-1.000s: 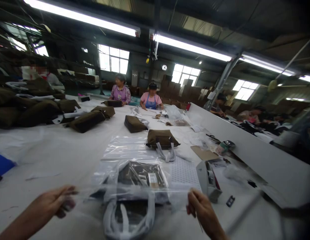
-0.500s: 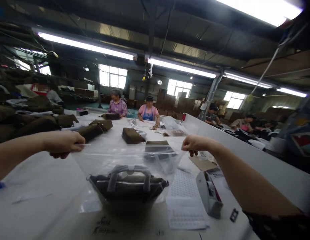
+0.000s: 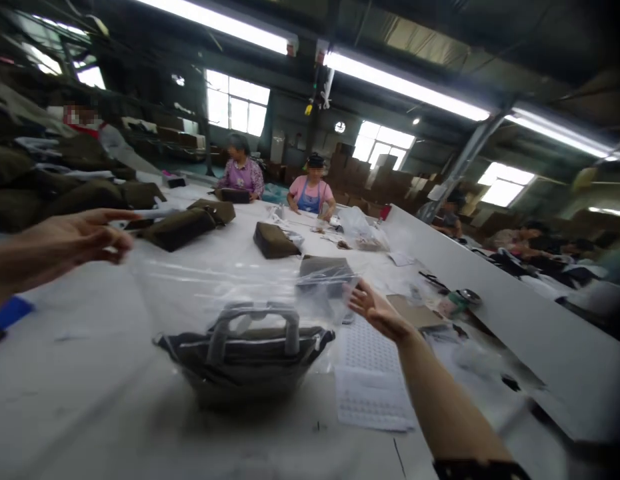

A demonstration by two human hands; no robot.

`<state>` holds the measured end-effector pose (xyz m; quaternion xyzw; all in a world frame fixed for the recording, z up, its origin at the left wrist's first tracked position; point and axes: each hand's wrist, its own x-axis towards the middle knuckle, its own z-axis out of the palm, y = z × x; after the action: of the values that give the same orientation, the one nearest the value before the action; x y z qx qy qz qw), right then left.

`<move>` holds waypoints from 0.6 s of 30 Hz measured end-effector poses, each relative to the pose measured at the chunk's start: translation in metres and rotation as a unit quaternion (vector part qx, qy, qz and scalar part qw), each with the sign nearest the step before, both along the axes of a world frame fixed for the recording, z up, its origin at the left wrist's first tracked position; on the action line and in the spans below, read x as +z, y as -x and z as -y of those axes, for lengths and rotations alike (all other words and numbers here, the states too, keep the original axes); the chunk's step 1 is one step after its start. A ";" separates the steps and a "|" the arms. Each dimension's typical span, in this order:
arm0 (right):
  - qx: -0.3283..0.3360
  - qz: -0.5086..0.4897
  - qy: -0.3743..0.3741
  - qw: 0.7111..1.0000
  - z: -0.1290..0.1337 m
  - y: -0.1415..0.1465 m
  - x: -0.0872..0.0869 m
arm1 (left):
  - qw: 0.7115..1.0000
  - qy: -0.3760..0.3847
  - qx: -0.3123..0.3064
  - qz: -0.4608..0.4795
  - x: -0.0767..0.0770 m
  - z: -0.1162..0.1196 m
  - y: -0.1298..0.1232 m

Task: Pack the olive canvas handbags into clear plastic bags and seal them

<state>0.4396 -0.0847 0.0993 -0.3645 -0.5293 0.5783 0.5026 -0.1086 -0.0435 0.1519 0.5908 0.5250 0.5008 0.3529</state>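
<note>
A dark handbag (image 3: 250, 373) with two upright grey handles (image 3: 292, 331) stands on the white table inside a clear plastic bag (image 3: 190, 277). The plastic rises above the handles, its upper edge stretching between my hands. At the bag's upper left corner is my left hand (image 3: 97, 243), fingers apart and the index finger stretched out. My right hand (image 3: 373, 307) is beside the opposite corner, its fingers spread and the palm partly turned up. Whether either hand still touches the film is hard to tell, as the picture is blurred.
A printed sheet (image 3: 375, 387) lies right of the handbag. Brown bags (image 3: 177, 230) are on the table beyond, with a heap of them (image 3: 85, 180) at left. A white partition (image 3: 465, 287) runs along the right. Two co-workers (image 3: 313, 190) sit across the table.
Both hands have gone from pinching the plastic's top corners to loosened, spread fingers. My right hand has turned its palm up. The view has tilted and shifted.
</note>
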 end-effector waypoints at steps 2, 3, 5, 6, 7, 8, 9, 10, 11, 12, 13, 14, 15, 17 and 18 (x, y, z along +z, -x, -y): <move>-0.005 -0.022 0.022 1.000 0.001 0.019 -0.045 | 0.994 0.027 -0.047 0.098 -0.025 0.008 -0.010; -0.030 -0.029 0.018 0.999 0.000 0.028 -0.060 | 0.987 0.050 -0.075 0.131 -0.040 0.012 -0.017; -0.105 -0.046 0.001 0.993 -0.003 0.042 -0.074 | 0.970 0.099 -0.137 0.175 -0.070 0.020 -0.030; -0.139 -0.060 -0.007 0.989 -0.005 0.047 -0.076 | 0.962 0.115 -0.154 0.195 -0.082 0.024 -0.037; -0.165 -0.078 -0.011 0.983 -0.007 0.051 -0.075 | 0.956 0.120 -0.158 0.215 -0.092 0.028 -0.043; -0.183 -0.097 -0.012 0.978 -0.009 0.054 -0.073 | 0.954 0.118 -0.147 0.234 -0.099 0.031 -0.048; -0.196 -0.114 -0.012 0.974 -0.012 0.056 -0.071 | 0.954 0.111 -0.123 0.251 -0.103 0.033 -0.053; -0.206 -0.127 -0.012 0.970 -0.015 0.058 -0.070 | 0.954 0.101 -0.093 0.266 -0.106 0.032 -0.056; -0.217 -0.133 -0.006 0.967 -0.019 0.060 -0.069 | 0.954 0.090 -0.068 0.277 -0.106 0.029 -0.059; -0.230 -0.133 0.004 0.964 -0.025 0.061 -0.069 | 0.953 0.082 -0.049 0.286 -0.106 0.024 -0.062; -0.243 -0.131 0.017 0.961 -0.033 0.063 -0.068 | 0.952 0.079 -0.034 0.293 -0.104 0.016 -0.064; -0.252 -0.127 0.033 0.959 -0.043 0.065 -0.065 | 0.951 0.081 -0.024 0.296 -0.100 0.006 -0.066; -0.256 -0.121 0.048 0.958 -0.055 0.066 -0.061 | 0.952 0.086 -0.018 0.294 -0.095 -0.005 -0.068; -0.253 -0.117 0.062 0.958 -0.079 0.068 -0.046 | 0.954 0.089 -0.015 0.286 -0.078 -0.027 -0.069; -0.250 -0.120 0.054 0.959 -0.089 0.067 -0.035 | 0.956 0.081 -0.016 0.281 -0.067 -0.036 -0.069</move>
<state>0.3725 0.0044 0.0640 -0.4395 -0.3249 0.5018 0.6705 -0.0401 -0.0080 0.0849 0.4040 0.4339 0.5966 0.5409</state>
